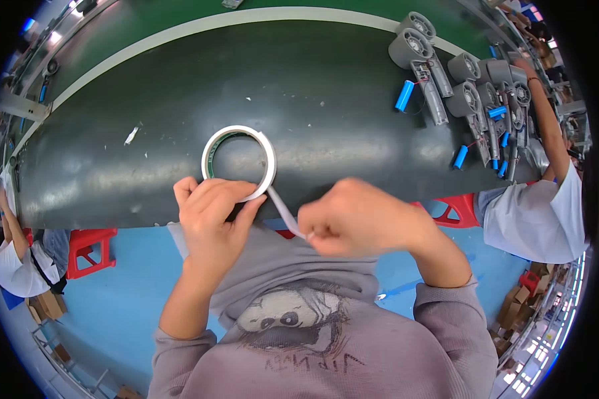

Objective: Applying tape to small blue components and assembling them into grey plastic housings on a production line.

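A roll of white tape [268, 154] with a green inner core is held up over the near edge of the dark workbench. My left hand [213, 209] pinches its lower rim between thumb and fingers. From the roll's lower right a loose strip of tape [284, 211] runs down toward me. My right hand [353, 218], slightly blurred, is closed on the free end of that strip, so the strip stretches between the two hands.
Several grey handheld fan bodies [469, 98] with blue cylindrical batteries [404, 96] lie at the bench's right. A co-worker's arm [548, 123] reaches among them. Another person [23, 266] sits at far left. White scraps [132, 135] dot the dark bench surface [160, 100]. Red stools [92, 253] stand beside it.
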`<state>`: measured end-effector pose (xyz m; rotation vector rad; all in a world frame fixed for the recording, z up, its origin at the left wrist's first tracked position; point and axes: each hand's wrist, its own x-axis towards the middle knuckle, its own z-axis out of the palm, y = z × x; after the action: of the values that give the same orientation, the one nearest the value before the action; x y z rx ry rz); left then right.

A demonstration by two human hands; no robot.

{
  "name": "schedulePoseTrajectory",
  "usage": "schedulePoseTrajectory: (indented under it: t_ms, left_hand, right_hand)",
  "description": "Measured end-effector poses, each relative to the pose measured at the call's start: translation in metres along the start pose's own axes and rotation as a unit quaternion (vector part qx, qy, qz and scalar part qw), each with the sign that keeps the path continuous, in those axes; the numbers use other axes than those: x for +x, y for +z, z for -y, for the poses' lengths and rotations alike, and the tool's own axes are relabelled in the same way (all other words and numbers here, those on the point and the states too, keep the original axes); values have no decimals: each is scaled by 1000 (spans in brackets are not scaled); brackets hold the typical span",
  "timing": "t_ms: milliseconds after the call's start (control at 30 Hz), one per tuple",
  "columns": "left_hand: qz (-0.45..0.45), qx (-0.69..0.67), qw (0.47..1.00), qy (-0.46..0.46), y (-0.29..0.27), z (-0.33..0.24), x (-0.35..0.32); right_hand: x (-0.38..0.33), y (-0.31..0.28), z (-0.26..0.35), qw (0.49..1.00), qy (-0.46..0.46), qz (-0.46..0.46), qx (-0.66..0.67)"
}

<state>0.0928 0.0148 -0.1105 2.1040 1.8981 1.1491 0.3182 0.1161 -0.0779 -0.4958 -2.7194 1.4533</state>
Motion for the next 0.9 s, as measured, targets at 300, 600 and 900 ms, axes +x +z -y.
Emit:
schedulePoseTrajectory:
  t_ms: [300,600,900]
  left_hand:
    - [33,10,999,-22,-19,7,6]
    - [152,-131,980,17,-3,-23,102]
    - [358,-284,881,-125,94,-65,149]
  right_hand:
    - [-61,-60,-33,813,215,-511,-179]
    - [-75,-57,-77,843,254,-464,-101]
    - [-63,-29,-51,884,225,-408,23]
